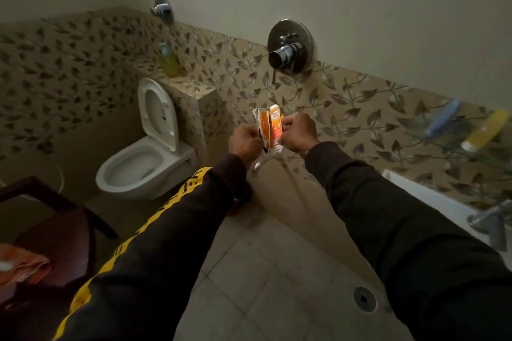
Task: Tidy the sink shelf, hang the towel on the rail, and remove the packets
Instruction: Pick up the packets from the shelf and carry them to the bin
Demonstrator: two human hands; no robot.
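Both hands, left hand (245, 141) and right hand (297, 133), pinch orange packets (270, 127) at twelve o'clock; advise gathering them into one grip.

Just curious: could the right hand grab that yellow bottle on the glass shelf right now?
Probably not yet: the right hand and left hand both grip the packets. The bottle lies unobstructed to its right.

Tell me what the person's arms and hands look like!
Both arms wear long dark sleeves reaching the wrists. The left sleeve has a yellow stripe with dark letters down it; the right sleeve is plain. The left hand and right hand are bare: no gloves.
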